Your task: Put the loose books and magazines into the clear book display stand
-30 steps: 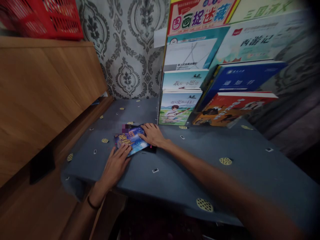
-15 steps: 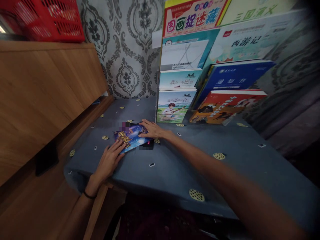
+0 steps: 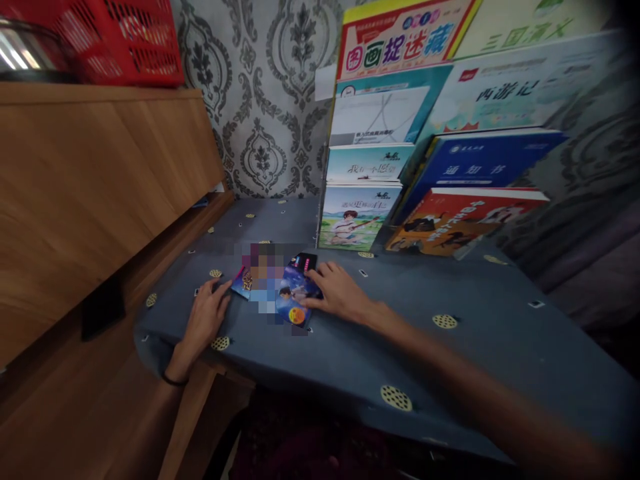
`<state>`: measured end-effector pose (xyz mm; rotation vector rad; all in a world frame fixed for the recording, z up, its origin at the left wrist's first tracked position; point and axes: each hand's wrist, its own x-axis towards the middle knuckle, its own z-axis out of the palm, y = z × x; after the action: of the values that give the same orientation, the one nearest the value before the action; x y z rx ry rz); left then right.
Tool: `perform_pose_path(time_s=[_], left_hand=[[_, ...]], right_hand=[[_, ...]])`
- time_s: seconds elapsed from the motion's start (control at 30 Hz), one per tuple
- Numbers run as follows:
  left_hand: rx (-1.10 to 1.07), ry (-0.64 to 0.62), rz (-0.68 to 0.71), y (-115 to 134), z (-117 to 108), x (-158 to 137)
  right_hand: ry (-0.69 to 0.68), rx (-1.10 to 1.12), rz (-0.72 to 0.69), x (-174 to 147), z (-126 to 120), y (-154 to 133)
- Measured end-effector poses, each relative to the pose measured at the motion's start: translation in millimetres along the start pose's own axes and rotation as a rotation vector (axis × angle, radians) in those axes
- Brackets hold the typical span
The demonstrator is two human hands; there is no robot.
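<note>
Small blue picture-covered books lie overlapping on the cloth-covered table, their middle blurred out by large blocks. The right-hand book (image 3: pixel 297 315) has a blue cover with a round orange badge; a black edge with pink lettering shows above it. Part of the left-hand book (image 3: pixel 243 281), with gold lettering, sticks out on the other side. My left hand (image 3: pixel 207 313) rests by its corner, fingers spread and fingertips at the edge. My right hand (image 3: pixel 345 293) lies over the right-hand book's right edge, thumb and fingers apart on the cover.
A rack of upright books (image 3: pixel 367 217) stands at the back right, against patterned wallpaper (image 3: pixel 265 153). On the left is a wooden cabinet (image 3: pixel 110 167) with a red plastic basket (image 3: pixel 145 40) and a metal pot (image 3: pixel 35 50) on top. A patterned blue-grey cloth (image 3: pixel 350 353) covers the table.
The gold-lettered book, earlier spread between both hands, now shows only partly at the left. A blue cover with an orange badge has come into view at right. My hands are farther apart.
</note>
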<state>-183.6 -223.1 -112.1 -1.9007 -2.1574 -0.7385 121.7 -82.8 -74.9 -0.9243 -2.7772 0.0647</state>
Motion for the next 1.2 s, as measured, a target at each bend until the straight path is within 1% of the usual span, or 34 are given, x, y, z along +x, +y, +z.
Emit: perform_pose_path(time_s=[0.07,0.13,0.23,0.3,0.37,0.5,0.63,0.73,0.83,1.0,1.1,1.2], left_hand=[[-0.07,-0.014,-0.032,4,1,1],[-0.148,-0.038,-0.049,12,0,2],[-0.213,-0.055,-0.046,25,2,0],[-0.204,-0.059,-0.04,30,4,-4],[-0.182,-0.06,-0.035,32,8,-9],[-0.199,-0.038,-0.006,22,15,-15],[-0.237,-0.007,0.017,11,17,-18],[-0.254,0.029,-0.017,10,16,-19],[-0.282,0.053,-0.049,13,14,-21],[-0.289,-0.008,-0.066,23,7,-27],[-0.268,-0.038,-0.091,29,5,-30],[-0.243,-0.056,-0.101,32,7,-31]], right_hand=[[0.014,-0.005,0.0,-26,-2,-18],[-0.008,-0.005,-0.047,-44,-5,-38],[-0.022,0.016,-0.121,-50,-9,-67],[0.001,0.054,-0.168,-41,-8,-84],[0.006,0.131,-0.248,-24,-2,-97],[-0.07,0.275,-0.411,17,18,-115],[-0.143,0.309,-0.474,52,35,-116],[-0.154,0.334,-0.465,68,43,-110],[-0.164,0.366,-0.456,75,46,-104],[-0.151,0.42,-0.496,79,43,-95],[-0.127,0.403,-0.444,82,40,-85],[-0.076,0.362,-0.31,85,42,-67]])
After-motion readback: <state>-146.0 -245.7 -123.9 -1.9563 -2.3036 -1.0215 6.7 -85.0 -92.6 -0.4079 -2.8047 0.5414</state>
